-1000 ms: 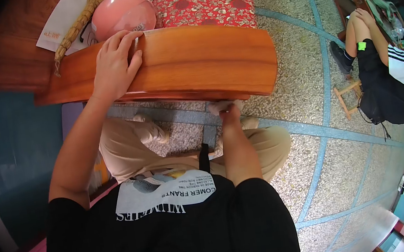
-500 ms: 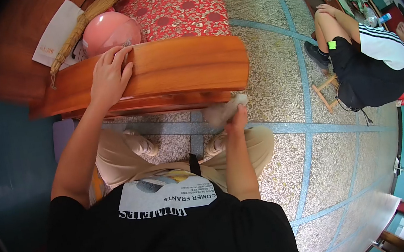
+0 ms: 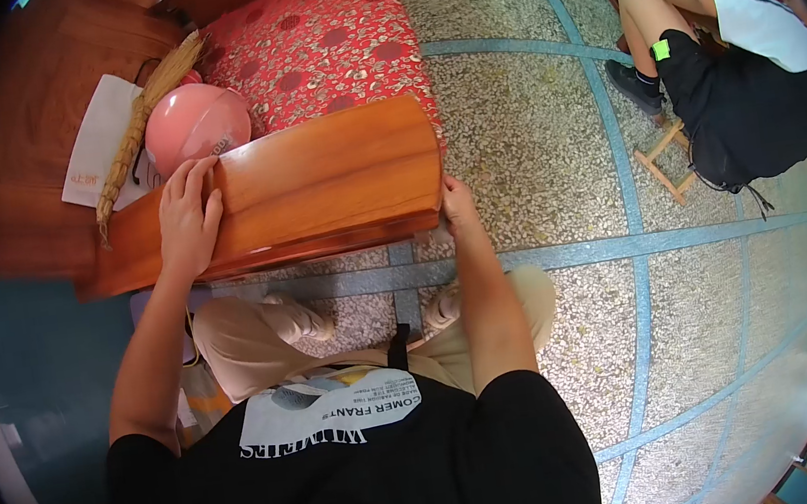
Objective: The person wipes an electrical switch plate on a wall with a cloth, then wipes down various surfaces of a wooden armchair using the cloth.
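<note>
My left hand (image 3: 187, 218) rests with fingers stretched out on top of the wide wooden armrest (image 3: 324, 176) of a bench. At the armrest's right end is my right hand (image 3: 458, 205), its fingers curled by the end face. A bit of pale grey cloth (image 3: 439, 235) shows under this hand; most of it is hidden behind the hand and the wood. Behind the armrest, a pink rounded thing (image 3: 192, 127) like a helmet, with lettering, sits against a straw whisk broom (image 3: 139, 128) and a white bag (image 3: 92, 139).
A red patterned cushion (image 3: 313, 46) covers the bench seat. To the right, a person (image 3: 747, 99) sits on a low wooden stool (image 3: 665, 169) by a cluttered table. My knees are below the armrest, over the speckled floor (image 3: 559, 203) with blue strips.
My right hand has moved up from below the armrest's edge to its end face, and the cloth is now mostly hidden. My left hand stays on the wood. The camera view has shifted.
</note>
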The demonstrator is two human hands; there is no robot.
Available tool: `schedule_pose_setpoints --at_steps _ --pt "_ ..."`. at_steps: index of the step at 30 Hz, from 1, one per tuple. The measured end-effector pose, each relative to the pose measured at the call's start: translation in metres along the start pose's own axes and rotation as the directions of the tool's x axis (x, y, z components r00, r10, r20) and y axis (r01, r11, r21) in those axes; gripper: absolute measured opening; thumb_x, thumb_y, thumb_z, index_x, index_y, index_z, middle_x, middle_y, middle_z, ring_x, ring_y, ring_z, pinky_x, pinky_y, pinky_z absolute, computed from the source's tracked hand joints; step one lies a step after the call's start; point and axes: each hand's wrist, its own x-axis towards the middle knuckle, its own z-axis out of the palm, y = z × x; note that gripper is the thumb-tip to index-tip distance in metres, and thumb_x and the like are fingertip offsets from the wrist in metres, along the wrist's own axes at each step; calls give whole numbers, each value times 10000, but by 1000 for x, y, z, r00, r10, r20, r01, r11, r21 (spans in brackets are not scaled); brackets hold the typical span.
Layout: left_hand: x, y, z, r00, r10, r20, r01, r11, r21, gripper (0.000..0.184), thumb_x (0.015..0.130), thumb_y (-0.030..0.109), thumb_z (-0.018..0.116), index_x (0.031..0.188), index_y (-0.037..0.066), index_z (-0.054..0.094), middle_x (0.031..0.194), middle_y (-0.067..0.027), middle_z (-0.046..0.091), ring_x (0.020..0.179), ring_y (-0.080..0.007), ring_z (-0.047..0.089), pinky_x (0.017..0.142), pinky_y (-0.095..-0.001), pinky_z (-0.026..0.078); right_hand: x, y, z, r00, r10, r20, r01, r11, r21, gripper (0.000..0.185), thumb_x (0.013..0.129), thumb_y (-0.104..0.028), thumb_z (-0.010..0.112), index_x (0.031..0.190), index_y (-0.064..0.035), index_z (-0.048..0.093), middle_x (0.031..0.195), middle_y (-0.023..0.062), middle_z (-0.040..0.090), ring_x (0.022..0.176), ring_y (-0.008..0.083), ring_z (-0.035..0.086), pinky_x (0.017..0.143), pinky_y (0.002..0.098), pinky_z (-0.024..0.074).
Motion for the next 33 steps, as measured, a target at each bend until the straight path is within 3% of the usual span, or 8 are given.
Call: schedule_pose_setpoints --at_steps 2,9,15,17,19,24,28,33 --pt "0 0 1 1000 2 13 -2 1000 -5 356 792 162 461 1143 107 451 1148 -126 436 1083 -301 391 935 -380 295 -7 4 1 971 -239 -21 237 969 -64 259 875 -207 467 1003 7 537 922 56 585 787 102 540 676 240 442" --pt "1 -2 0 999 9 35 -8 1000 -20 357 799 150 446 1151 90 438 1162 -125 426 1093 -300 381 943 -370 283 -1 -4 22 965 -145 -220 208 931 299 262 874 -199 459 998 18 537 873 46 574 746 93 522 633 232 422" --pt "0 -2 -2 999 25 41 -23 999 -36 353 803 148 442 1149 79 436 1159 -126 431 1099 -300 379 941 -369 283 16 2 -9 903 -239 -357 -74 732 -678 258 856 -214 472 978 -4 563 741 48 600 708 120 532 645 247 420" --pt "0 -4 -2 999 16 38 -15 999 -35 351 804 148 440 1148 77 436 1155 -128 434 1096 -301 381 939 -369 284 10 -9 -8 893 -264 -365 100 905 -413 302 837 -260 485 966 -1 574 829 128 617 786 242 578 694 331 429" --pt "1 -3 -2 999 37 25 -36 999 -27 352 805 148 439 1148 73 435 1148 -129 439 1092 -300 385 939 -366 285 -1 -23 -9 928 -269 -259 281 960 7 353 828 -321 501 951 1 576 820 140 611 765 242 573 699 334 427" --pt "2 -4 -1 999 52 7 -51 998 -38 350 811 160 433 1150 74 434 1144 -128 443 1086 -296 390 934 -363 289 -32 -13 -7 978 -197 -62 93 690 -718 355 776 -328 559 927 -7 575 845 199 579 802 321 554 731 354 430" --pt "3 -3 0 998 60 0 -60 998 -22 345 815 166 432 1148 76 435 1146 -127 443 1076 -298 397 927 -363 297 -61 -77 -9 726 -671 -149 380 573 -727 314 722 -260 600 941 -35 581 800 173 542 747 348 525 683 402 427" --pt "2 -4 2 998 66 -21 -66 998 -14 338 816 170 435 1142 81 442 1147 -127 445 1071 -299 402 923 -365 304 -57 -121 23 807 -491 327 529 356 -770 299 752 -229 548 984 -42 558 833 180 549 767 360 535 709 400 431"
